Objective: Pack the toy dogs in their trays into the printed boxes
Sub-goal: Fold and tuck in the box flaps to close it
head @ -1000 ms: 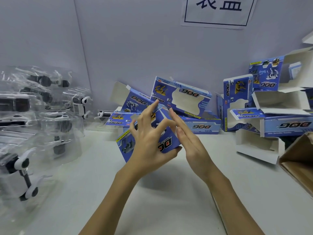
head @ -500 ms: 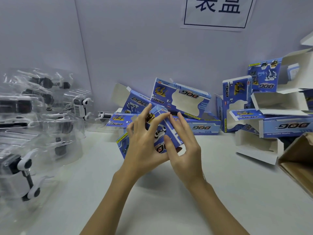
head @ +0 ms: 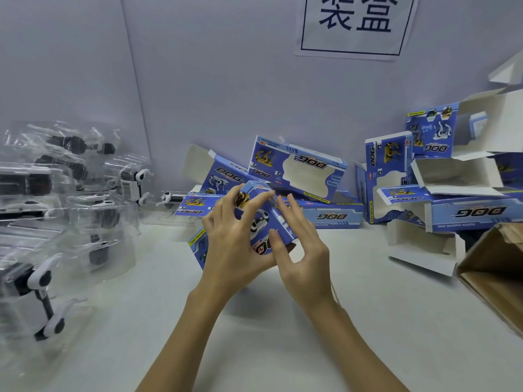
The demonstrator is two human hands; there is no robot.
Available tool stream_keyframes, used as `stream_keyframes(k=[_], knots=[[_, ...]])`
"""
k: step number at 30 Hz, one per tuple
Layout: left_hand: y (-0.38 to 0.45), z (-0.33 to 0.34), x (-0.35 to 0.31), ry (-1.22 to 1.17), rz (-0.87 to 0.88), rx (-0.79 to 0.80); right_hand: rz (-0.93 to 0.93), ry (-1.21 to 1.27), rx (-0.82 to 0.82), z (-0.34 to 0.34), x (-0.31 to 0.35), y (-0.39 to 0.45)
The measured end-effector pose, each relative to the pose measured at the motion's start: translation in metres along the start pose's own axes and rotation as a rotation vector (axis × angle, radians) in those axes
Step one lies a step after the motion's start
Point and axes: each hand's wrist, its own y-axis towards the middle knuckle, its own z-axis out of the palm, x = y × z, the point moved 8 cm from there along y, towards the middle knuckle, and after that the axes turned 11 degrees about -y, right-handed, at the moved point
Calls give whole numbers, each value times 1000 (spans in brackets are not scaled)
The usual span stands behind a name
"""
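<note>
A blue printed box [head: 261, 222] with dog pictures is held tilted above the white table, at the centre. My left hand [head: 235, 244] grips it from the left, fingers curled over its upper end and thumb under it. My right hand [head: 304, 250] holds its right side, thumb and fingers pressed on the end panel. Clear plastic trays with black-and-white toy dogs [head: 42, 281] are heaped at the left. What is inside the held box is hidden.
Several more blue printed boxes [head: 300, 171] lie piled against the back wall, others open and stacked at the right [head: 464, 188]. A brown cardboard carton [head: 498, 267] sits at the right edge. A paper sign [head: 353, 24] hangs on the wall.
My right hand went from flat and straight beside the box to curled against its right end. The box has turned a little in my hands.
</note>
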Motion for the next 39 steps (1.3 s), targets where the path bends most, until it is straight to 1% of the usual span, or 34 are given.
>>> stream_keyframes(k=[2,7,12,16,18,20,22,24,25,27,30,31,33,34,35,37,38,39], knots=[[-1,4,-3,-1,27,12,0,-10,-7,0,-1,0],[0,3,-2,-16,39,-19,-33,-30,67,5,1,3],[0,5,-1,-6,19,26,83,70,55,2,-9,2],[3,-1,-2,-61,28,-5,88,79,117,3,-9,5],[3,1,-3,-85,35,17,80,82,162,3,-9,8],[-1,11,0,-43,14,134,107,92,152,-2,-16,11],[-10,24,14,67,-87,311,250,97,76,-11,-35,13],[-17,32,31,132,-168,435,426,75,26,-21,-54,13],[-18,34,37,113,-198,482,482,73,40,-24,-60,13],[-17,33,48,-21,-262,526,505,92,129,-26,-65,15],[-17,25,60,-371,-388,497,443,155,312,-16,-69,15],[-18,23,62,-488,-425,503,417,210,381,-9,-67,13],[-18,20,64,-597,-454,487,347,285,463,1,-61,10],[-17,17,64,-602,-445,434,324,260,451,1,-61,10],[-14,13,63,-586,-433,343,331,218,405,0,-64,11],[-10,3,59,-504,-386,142,440,144,289,-5,-75,10],[-9,-1,54,-458,-339,78,520,125,234,-7,-82,7],[-8,-2,50,-448,-285,65,601,123,187,-10,-90,5]])
